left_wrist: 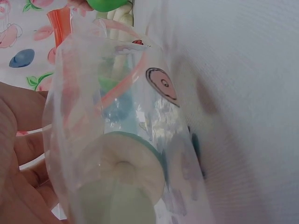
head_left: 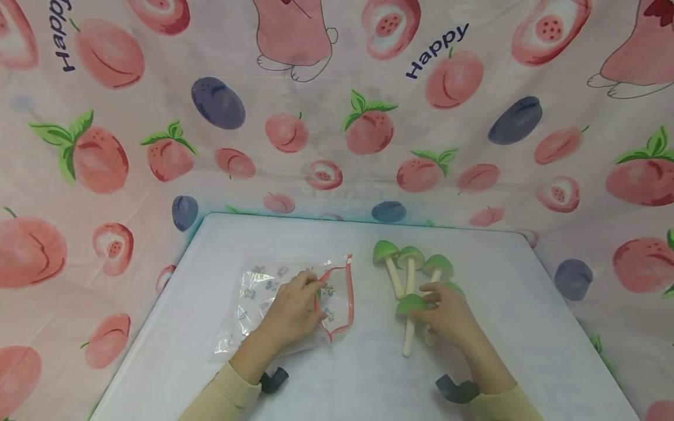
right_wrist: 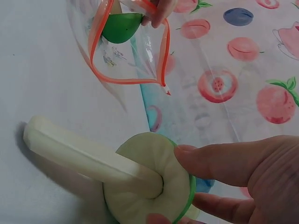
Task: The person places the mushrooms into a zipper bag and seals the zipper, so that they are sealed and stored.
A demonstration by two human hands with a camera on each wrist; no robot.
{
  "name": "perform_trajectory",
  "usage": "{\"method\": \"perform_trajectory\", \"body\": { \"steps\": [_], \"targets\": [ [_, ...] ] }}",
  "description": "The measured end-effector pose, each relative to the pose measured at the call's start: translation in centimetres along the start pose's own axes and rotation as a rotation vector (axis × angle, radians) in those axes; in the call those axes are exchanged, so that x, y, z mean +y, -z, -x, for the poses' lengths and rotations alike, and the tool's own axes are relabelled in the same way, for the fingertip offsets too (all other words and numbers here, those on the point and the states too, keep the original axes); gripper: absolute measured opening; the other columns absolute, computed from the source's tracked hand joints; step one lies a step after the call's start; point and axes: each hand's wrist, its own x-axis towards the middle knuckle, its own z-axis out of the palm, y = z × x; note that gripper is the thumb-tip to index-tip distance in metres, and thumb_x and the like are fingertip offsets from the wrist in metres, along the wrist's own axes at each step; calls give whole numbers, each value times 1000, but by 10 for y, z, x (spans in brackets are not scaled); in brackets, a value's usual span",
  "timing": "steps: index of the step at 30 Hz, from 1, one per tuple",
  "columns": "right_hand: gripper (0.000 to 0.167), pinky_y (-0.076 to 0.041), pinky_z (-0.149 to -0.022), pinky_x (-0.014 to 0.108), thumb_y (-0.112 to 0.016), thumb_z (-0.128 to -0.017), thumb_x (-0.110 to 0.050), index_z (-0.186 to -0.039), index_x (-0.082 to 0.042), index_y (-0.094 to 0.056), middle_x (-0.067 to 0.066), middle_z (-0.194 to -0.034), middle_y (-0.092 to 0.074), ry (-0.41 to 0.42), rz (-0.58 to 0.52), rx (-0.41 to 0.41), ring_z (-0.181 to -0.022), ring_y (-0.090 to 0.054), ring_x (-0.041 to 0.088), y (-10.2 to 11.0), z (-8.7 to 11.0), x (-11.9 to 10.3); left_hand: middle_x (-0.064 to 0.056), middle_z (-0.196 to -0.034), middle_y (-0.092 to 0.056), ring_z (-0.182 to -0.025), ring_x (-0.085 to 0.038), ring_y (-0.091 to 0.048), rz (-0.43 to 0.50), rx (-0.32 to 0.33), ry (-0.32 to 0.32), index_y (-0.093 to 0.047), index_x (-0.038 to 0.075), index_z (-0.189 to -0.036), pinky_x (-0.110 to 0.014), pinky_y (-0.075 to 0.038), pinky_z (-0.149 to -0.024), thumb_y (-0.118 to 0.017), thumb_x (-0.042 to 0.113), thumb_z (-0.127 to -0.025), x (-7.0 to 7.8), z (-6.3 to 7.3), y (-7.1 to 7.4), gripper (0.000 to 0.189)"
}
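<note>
My left hand (head_left: 295, 310) grips the clear zip bag (head_left: 237, 327) at its red-edged mouth, which gapes toward the right. A green-capped toy mushroom (right_wrist: 122, 28) is in the bag, just inside the mouth beside the left fingertips. In the left wrist view, a mushroom's pale underside (left_wrist: 133, 156) shows through the printed film. My right hand (head_left: 450, 313) pinches another toy mushroom (head_left: 411, 304) by its green cap, thumb on the near edge. That mushroom's pale stem (right_wrist: 84, 156) points away from the palm, close over the table.
Several more green-capped mushrooms (head_left: 411, 260) lie in a cluster beyond the right hand, partly behind it. The white table (head_left: 368, 386) meets a fruit-printed cloth (head_left: 316, 105) at its back and sides. A dark curved piece (head_left: 457, 390) sits by the right wrist.
</note>
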Motion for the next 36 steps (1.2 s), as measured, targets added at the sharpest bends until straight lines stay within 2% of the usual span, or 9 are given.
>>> {"method": "perform_trajectory", "body": {
  "steps": [16,26,36],
  "targets": [
    [74,-66,-70,39,-91,-86,-29,-148,-9,-56,26,-143,-64,-8,-79,-22,-113,-73,34,-1,-2,-2,-2,-139,-61,-124,-22,-63,6,-6,-4,-68,12,-142,-46,-52,-103,-94,19,-81,-1,0,0,66],
    [68,-66,-69,39,-89,-88,-22,-147,-10,-58,25,-143,-66,28,-148,-25,-113,-74,34,-7,-5,-2,-2,-140,-61,-126,-22,-63,7,-10,0,-68,11,-143,-45,-51,-102,-94,19,-82,-1,0,0,66],
    [65,-67,-70,39,-87,-90,-16,-148,-9,-58,24,-146,-65,71,-228,-36,-121,-73,39,-13,-3,-9,-2,-140,-61,-126,-23,-63,10,-5,-2,-68,12,-142,-45,-51,-103,-94,18,-82,-1,0,0,66]
  ]
}}
